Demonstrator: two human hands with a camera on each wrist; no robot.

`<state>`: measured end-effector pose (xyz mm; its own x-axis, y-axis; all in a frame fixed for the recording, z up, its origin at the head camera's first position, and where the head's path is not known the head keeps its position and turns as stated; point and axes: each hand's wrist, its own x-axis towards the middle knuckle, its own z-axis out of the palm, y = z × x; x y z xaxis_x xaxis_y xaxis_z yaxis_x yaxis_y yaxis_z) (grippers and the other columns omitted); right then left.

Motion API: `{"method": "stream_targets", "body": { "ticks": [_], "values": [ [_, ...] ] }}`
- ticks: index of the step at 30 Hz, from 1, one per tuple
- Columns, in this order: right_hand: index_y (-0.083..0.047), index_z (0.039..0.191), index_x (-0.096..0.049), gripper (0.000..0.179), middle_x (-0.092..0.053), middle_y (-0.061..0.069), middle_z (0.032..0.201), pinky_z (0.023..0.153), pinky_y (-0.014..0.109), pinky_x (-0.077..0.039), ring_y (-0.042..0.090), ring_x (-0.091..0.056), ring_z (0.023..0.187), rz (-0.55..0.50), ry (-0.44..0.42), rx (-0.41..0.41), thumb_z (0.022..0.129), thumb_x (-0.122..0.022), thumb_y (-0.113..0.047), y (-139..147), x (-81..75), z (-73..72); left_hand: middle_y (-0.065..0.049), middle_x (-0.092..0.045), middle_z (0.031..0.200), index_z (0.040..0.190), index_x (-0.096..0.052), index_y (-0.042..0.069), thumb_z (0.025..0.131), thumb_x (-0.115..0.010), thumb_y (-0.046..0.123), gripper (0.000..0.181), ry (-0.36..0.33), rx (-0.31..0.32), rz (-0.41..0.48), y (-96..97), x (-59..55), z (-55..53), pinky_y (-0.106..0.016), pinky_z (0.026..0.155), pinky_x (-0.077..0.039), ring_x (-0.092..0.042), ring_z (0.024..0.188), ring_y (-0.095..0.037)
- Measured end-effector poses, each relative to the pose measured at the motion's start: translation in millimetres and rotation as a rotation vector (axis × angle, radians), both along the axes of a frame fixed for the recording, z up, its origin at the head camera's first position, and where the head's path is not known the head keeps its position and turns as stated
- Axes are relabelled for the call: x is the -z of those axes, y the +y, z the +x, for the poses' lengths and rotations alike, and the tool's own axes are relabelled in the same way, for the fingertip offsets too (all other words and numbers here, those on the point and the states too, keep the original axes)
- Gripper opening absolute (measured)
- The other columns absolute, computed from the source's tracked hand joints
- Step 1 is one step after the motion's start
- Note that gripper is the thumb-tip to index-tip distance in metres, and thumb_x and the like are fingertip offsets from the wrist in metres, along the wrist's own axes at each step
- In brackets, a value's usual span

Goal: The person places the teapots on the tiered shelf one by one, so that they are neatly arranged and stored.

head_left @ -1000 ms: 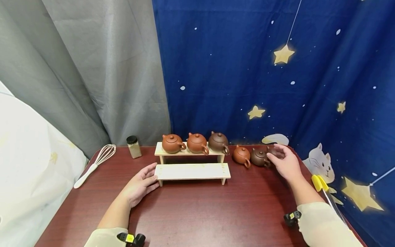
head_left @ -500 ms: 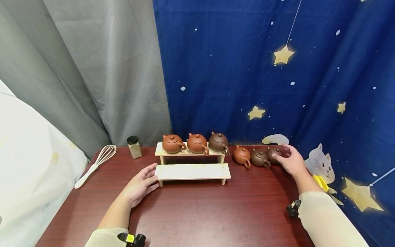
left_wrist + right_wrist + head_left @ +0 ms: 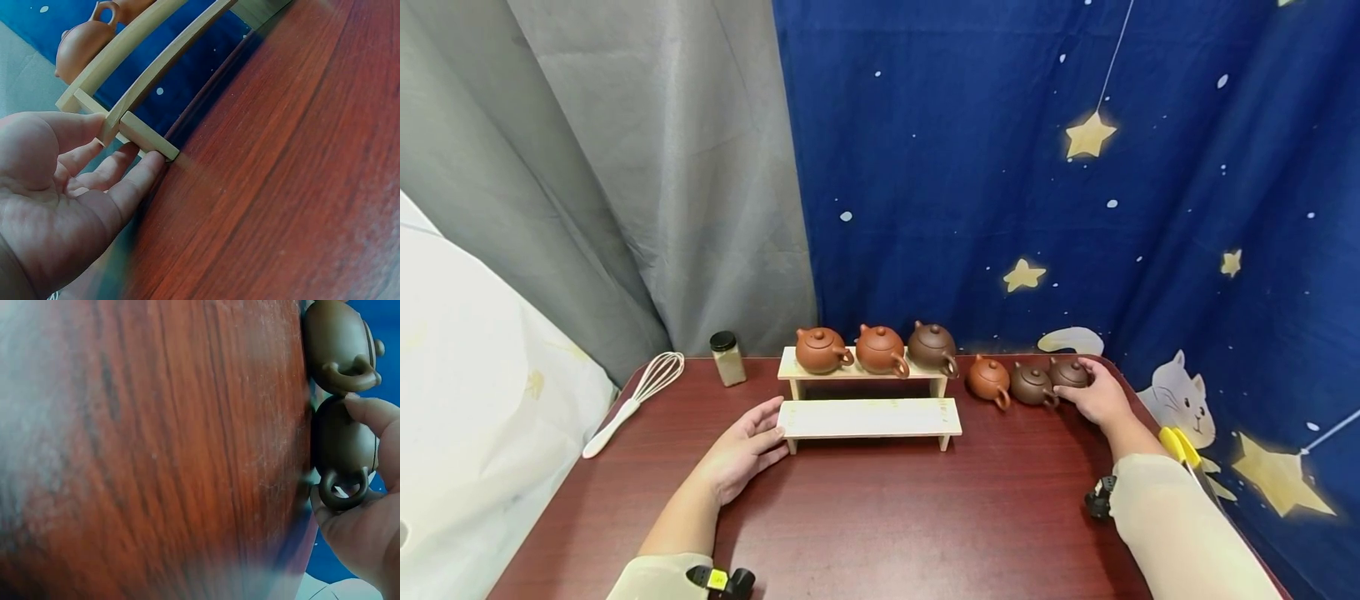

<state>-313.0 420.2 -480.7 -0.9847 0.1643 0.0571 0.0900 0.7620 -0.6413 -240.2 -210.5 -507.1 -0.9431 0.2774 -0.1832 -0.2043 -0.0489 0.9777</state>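
Observation:
My right hand [image 3: 1103, 402] grips the small dark brown teapot [image 3: 1068, 373] at the right end of the table. In the right wrist view the thumb lies on one side of that teapot's body, and the fingers reach round by its handle. A second dark teapot [image 3: 1032, 384] and an orange-brown teapot [image 3: 988, 378] stand in line to its left. My left hand [image 3: 739, 452] holds the left end of the low wooden stand [image 3: 868, 418]. Its thumb [image 3: 81, 128] presses the board's end while the fingertips rest at the stand's leg [image 3: 147, 134].
Behind the low stand is a taller wooden stand [image 3: 865, 374] bearing two orange-brown teapots [image 3: 820, 350] and a larger dark teapot [image 3: 931, 345]. At left are a black-lidded jar [image 3: 728, 360] and a whisk [image 3: 640, 396]. Something with yellow handles [image 3: 1180, 447] lies beside my right forearm.
My right hand first drew back right from the dark teapots, then came in lower and took hold of the rightmost one. The left hand stays at the low stand.

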Motion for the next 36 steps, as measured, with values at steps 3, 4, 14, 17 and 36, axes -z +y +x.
{"method": "stream_targets", "body": {
  "ticks": [3, 4, 14, 17, 36],
  "values": [
    [0.008, 0.162, -0.031, 0.093, -0.036, 0.039, 0.163, 0.123, 0.066, -0.035, 0.056, -0.04, 0.149, -0.001, -0.002, 0.014, 0.095, -0.079, -0.035, -1, 1.6, -1.5, -0.02, -0.028, 0.173, 0.172, -0.017, 0.014, 0.112, -0.055, 0.012, 0.072, -0.002, -0.005, 0.001, 0.1, 0.7, -0.2, -0.038, 0.113, -0.053, -0.056, 0.136, -0.015],
    [0.008, 0.162, -0.031, 0.092, -0.037, 0.039, 0.163, 0.123, 0.066, -0.035, 0.056, -0.04, 0.149, -0.007, -0.001, 0.019, 0.095, -0.079, -0.034, -1, 1.8, -1.8, -0.02, -0.028, 0.173, 0.172, -0.017, 0.014, 0.112, -0.056, 0.013, 0.072, -0.001, -0.005, 0.002, 0.2, 0.8, -0.1, -0.038, 0.113, -0.053, -0.057, 0.136, -0.015],
    [0.005, 0.164, -0.03, 0.092, -0.036, 0.036, 0.165, 0.124, 0.066, -0.033, 0.054, -0.037, 0.152, -0.071, 0.018, 0.075, 0.095, -0.081, -0.03, -5, -4.1, 4.1, -0.019, -0.027, 0.174, 0.172, -0.017, 0.014, 0.112, -0.055, 0.011, 0.072, -0.001, -0.004, 0.007, 0.0, -1.2, 0.2, -0.04, 0.114, -0.052, -0.055, 0.137, -0.015],
    [0.004, 0.165, -0.03, 0.092, -0.038, 0.037, 0.164, 0.122, 0.067, -0.036, 0.054, -0.04, 0.15, -0.092, 0.055, 0.091, 0.096, -0.081, -0.03, -4, -8.8, 9.8, -0.019, -0.027, 0.174, 0.173, -0.016, 0.014, 0.112, -0.055, 0.012, 0.072, -0.002, -0.001, 0.008, 0.0, -1.6, 0.0, -0.04, 0.114, -0.052, -0.055, 0.137, -0.015],
    [-0.009, 0.162, -0.044, 0.089, -0.056, 0.025, 0.156, 0.084, -0.002, -0.038, 0.037, -0.059, 0.135, -0.166, 0.195, 0.006, 0.091, -0.087, -0.041, -58, -36.1, 77.5, -0.018, -0.028, 0.174, 0.173, -0.015, 0.016, 0.112, -0.056, 0.014, 0.074, 0.0, 0.004, 0.008, -0.5, 0.5, -1.3, -0.038, 0.114, -0.052, -0.057, 0.136, -0.013]
  ]
}}
